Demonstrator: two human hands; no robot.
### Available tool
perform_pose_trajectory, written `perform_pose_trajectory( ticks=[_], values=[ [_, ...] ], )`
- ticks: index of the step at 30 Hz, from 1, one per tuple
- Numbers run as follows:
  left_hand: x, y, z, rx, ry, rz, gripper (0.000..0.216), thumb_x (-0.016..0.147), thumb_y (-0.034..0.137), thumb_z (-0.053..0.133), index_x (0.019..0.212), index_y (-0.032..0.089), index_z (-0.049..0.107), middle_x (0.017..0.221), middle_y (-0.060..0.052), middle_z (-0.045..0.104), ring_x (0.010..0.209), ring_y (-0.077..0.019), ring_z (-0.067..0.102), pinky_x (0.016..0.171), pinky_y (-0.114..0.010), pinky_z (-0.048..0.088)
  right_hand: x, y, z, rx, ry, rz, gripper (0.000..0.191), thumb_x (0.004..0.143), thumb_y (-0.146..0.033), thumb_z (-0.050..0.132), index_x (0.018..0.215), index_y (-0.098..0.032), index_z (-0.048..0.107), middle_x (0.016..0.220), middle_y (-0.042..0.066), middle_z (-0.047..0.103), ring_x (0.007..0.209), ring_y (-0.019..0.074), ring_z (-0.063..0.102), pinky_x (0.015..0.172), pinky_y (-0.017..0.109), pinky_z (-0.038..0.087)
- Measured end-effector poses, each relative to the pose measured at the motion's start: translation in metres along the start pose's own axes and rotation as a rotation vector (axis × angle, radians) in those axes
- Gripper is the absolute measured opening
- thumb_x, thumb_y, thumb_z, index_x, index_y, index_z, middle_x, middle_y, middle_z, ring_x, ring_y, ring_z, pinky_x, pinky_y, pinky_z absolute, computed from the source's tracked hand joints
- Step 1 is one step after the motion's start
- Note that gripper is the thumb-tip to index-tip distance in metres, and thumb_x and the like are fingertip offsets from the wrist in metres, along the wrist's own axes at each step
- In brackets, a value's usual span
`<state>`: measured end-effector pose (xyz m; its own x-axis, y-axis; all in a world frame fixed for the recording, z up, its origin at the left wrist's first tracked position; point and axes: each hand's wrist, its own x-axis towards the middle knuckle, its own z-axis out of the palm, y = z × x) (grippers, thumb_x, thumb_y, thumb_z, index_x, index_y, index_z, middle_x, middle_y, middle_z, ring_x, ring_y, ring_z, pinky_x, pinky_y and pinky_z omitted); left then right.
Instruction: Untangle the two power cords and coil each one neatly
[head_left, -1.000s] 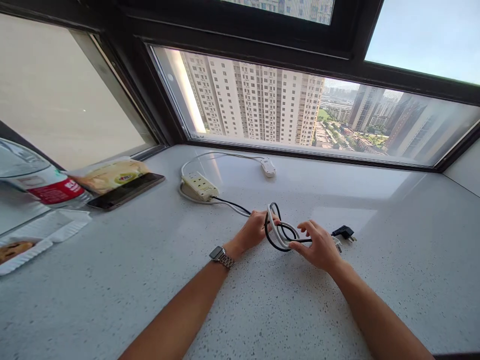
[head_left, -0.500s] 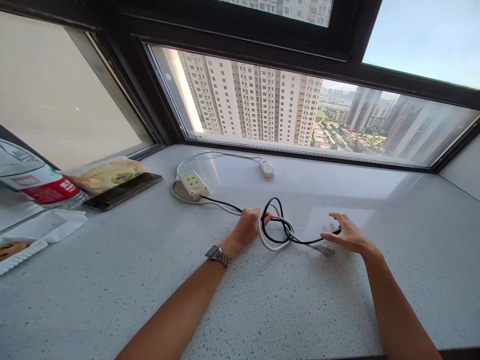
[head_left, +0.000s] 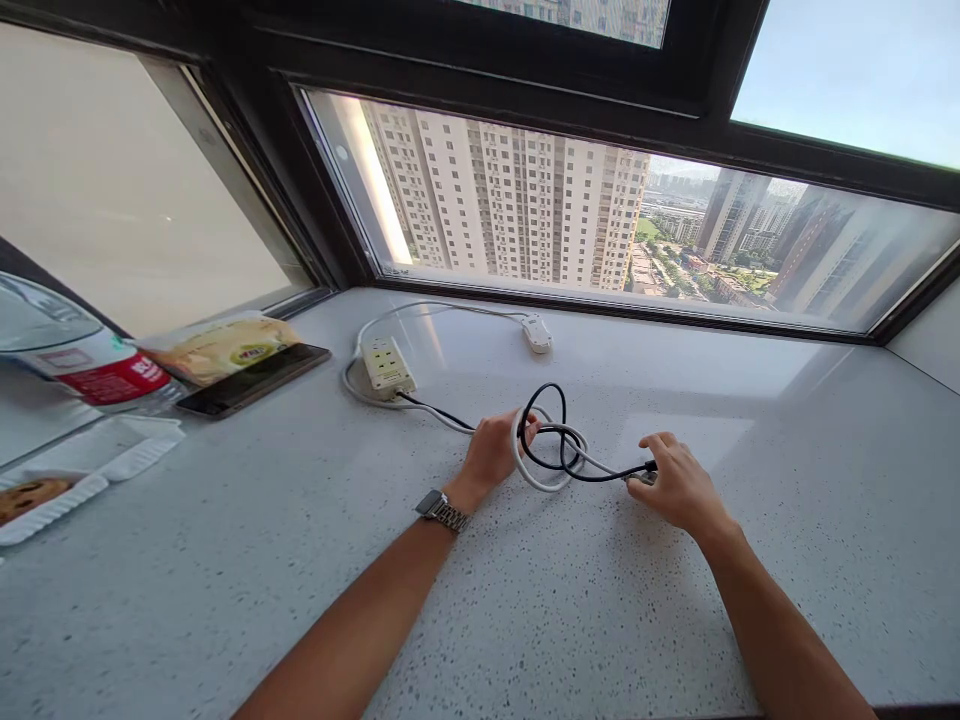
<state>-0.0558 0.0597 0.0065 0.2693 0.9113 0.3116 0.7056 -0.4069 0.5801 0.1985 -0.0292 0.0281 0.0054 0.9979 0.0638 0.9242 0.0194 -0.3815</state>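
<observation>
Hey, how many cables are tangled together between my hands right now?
2. A white cable loops beside the left hand; a black cable twists through it and runs to the right hand, which covers the ends, so more may be hidden.

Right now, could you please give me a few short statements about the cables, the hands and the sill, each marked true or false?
1. The left hand grips the coiled black and white cables. True.
2. The right hand rests on the cream power strip. False: it holds the cable ends, far from the strip.
3. A metal wristwatch sits on the left wrist. True.
4. The dark smartphone lies right of the cables. False: it lies left.
</observation>
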Motion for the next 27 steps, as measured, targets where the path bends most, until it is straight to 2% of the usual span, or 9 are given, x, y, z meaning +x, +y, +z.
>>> perform_pose_trajectory(
  ticks=[3, 5, 8, 12, 15, 18, 23, 27],
  values=[
    [-0.001, 0.002, -0.002, 0.069, 0.037, -0.055, 0.028, 0.086, 0.04, 0.041, 0.085, 0.02, 0.06, 0.072, -0.006, 0.067, 0.065, -0.0214, 0.061, 0.057, -0.027, 0.038, 0.002, 0.008, 0.007, -0.078, 0.041, 0.04, 0.061, 0.07, -0.052, 0.065, 0.121, -0.02, 0.053, 0.123, 0.017, 0.053, 0.105, 0.0354, 0.051, 0.059, 0.033, 0.043],
    [-0.001, 0.001, -0.002, 0.095, 0.057, -0.073, 0.026, 0.086, 0.039, 0.042, 0.085, 0.02, 0.059, 0.072, -0.006, 0.067, 0.065, -0.0216, 0.061, 0.057, -0.027, 0.038, 0.005, 0.014, 0.009, -0.083, 0.039, 0.071, 0.065, 0.067, -0.051, 0.069, 0.122, -0.021, 0.053, 0.121, 0.017, 0.054, 0.102, 0.0351, 0.053, 0.059, 0.033, 0.043],
    [0.0, -0.002, -0.002, 0.096, 0.068, -0.076, 0.026, 0.086, 0.04, 0.042, 0.086, 0.02, 0.059, 0.072, -0.006, 0.067, 0.064, -0.0211, 0.061, 0.056, -0.026, 0.039, 0.01, 0.021, 0.008, 0.018, 0.06, 0.081, 0.054, 0.07, -0.043, 0.068, 0.117, -0.021, 0.055, 0.114, 0.014, 0.056, 0.096, 0.0293, 0.056, 0.062, 0.031, 0.044],
    [0.002, -0.009, -0.001, 0.089, 0.056, -0.067, 0.026, 0.086, 0.04, 0.044, 0.089, 0.021, 0.06, 0.074, -0.006, 0.068, 0.067, -0.0216, 0.062, 0.058, -0.026, 0.041, 0.017, 0.025, 0.005, 0.239, 0.142, 0.009, 0.046, 0.072, -0.042, 0.067, 0.112, -0.02, 0.057, 0.111, 0.011, 0.057, 0.092, 0.0238, 0.057, 0.067, 0.031, 0.047],
    [0.002, -0.011, -0.001, 0.053, 0.074, -0.054, 0.026, 0.084, 0.041, 0.047, 0.09, 0.02, 0.062, 0.077, -0.006, 0.068, 0.07, -0.0208, 0.062, 0.061, -0.026, 0.042, 0.018, 0.021, 0.007, 0.336, 0.286, -0.06, 0.049, 0.074, -0.044, 0.066, 0.115, -0.021, 0.056, 0.115, 0.011, 0.054, 0.098, 0.0247, 0.054, 0.071, 0.033, 0.048],
    [0.001, -0.008, -0.001, -0.01, 0.084, -0.03, 0.024, 0.083, 0.04, 0.048, 0.086, 0.02, 0.061, 0.075, -0.004, 0.066, 0.066, -0.018, 0.06, 0.06, -0.025, 0.042, 0.015, 0.01, 0.011, 0.323, 0.396, -0.068, 0.045, 0.075, -0.044, 0.065, 0.113, -0.023, 0.058, 0.116, 0.011, 0.053, 0.102, 0.0264, 0.05, 0.076, 0.035, 0.048],
    [-0.004, -0.002, 0.003, -0.115, 0.059, 0.02, 0.016, 0.08, 0.034, 0.052, 0.082, 0.019, 0.057, 0.07, -0.002, 0.062, 0.061, -0.0146, 0.055, 0.056, -0.023, 0.039, 0.009, -0.009, 0.023, 0.291, 0.436, 0.0, 0.041, 0.074, -0.04, 0.064, 0.111, -0.022, 0.062, 0.117, 0.012, 0.05, 0.105, 0.0294, 0.046, 0.076, 0.037, 0.047],
    [-0.008, 0.005, 0.014, -0.192, 0.001, 0.061, 0.016, 0.079, 0.034, 0.054, 0.081, 0.018, 0.058, 0.07, -0.002, 0.063, 0.061, -0.0145, 0.056, 0.053, -0.023, 0.04, 0.008, -0.017, 0.034, 0.2, 0.52, -0.071, 0.036, 0.075, -0.033, 0.062, 0.11, -0.023, 0.062, 0.12, 0.012, 0.046, 0.109, 0.0314, 0.042, 0.079, 0.042, 0.047]
  ],
)
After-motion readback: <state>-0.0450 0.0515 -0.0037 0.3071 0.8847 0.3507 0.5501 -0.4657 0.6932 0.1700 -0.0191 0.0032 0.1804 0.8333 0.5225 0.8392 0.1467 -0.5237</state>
